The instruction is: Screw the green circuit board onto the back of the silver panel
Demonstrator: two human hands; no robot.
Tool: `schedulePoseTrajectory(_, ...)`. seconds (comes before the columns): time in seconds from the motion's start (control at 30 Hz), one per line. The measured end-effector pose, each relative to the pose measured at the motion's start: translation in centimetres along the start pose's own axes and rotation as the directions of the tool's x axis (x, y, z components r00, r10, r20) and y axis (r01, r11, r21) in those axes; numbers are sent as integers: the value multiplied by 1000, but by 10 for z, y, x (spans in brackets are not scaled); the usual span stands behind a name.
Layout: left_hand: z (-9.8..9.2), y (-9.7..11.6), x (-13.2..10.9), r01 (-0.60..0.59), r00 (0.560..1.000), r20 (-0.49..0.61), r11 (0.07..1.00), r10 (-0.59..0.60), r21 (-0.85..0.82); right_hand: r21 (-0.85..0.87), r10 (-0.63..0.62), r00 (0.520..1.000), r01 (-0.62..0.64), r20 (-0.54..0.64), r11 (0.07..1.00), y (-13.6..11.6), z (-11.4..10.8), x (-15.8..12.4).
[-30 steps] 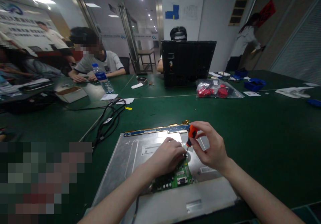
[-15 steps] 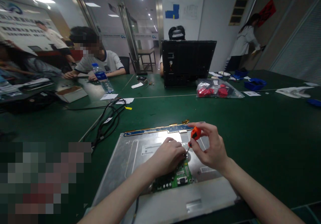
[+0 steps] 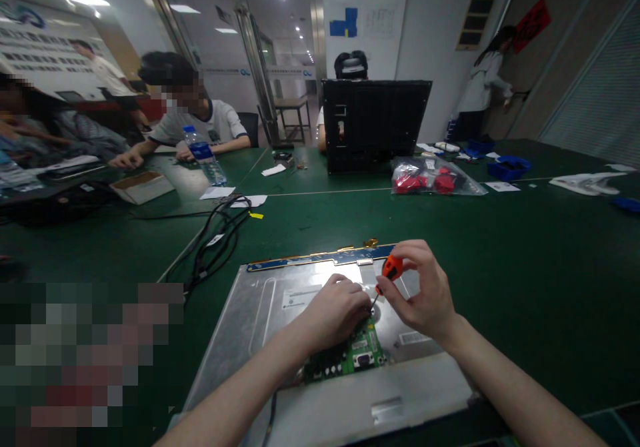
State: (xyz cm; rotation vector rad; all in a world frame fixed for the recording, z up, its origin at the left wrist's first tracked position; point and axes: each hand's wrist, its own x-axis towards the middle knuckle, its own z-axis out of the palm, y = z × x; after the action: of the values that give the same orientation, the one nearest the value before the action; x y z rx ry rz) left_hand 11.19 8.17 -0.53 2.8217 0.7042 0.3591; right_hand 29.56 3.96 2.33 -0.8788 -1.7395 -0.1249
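A silver monitor panel (image 3: 260, 313) lies face down on the green table in front of me, with a green circuit board (image 3: 350, 357) on its back. My right hand (image 3: 423, 297) is closed around an orange-handled screwdriver (image 3: 390, 270) whose tip points down at the board's top corner. My left hand (image 3: 333, 313) rests curled on the board, its fingertips pinched by the screwdriver tip; what they hold is hidden. A blue strip board (image 3: 320, 259) runs along the panel's far edge.
Black cables (image 3: 217, 237) trail left of the panel. An upright black monitor shell (image 3: 375, 123) stands across the table with a person behind it. A bag of red parts (image 3: 433, 180), a water bottle (image 3: 203, 157), a cardboard box (image 3: 140, 187) and blue trays (image 3: 507, 167) lie farther off. Other people sit left.
My right hand has tilted the screwdriver handle slightly to the right and turned it. The left hand stays in place. A seated person at left has stretched a hand out along the table.
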Motion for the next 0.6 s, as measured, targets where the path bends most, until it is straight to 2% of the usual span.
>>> schedulePoseTrajectory(0.2, 0, 0, 1, 0, 1000, -13, 1000, 0, 2, -59, -11, 1000, 12, 11, 998, 3, 0, -1)
schedulePoseTrajectory(0.4, 0, -1, 1, 2, 1000, -10, 1000, -2, 8, -42, -3, 999, 5, 40, 999, 4, -1, -3)
schedulePoseTrajectory(0.6, 0, 0, 1, 5, 1000, 0, 1000, -5, 8, -9, 4, 1000, -4, 16, 1000, 2, 0, -3)
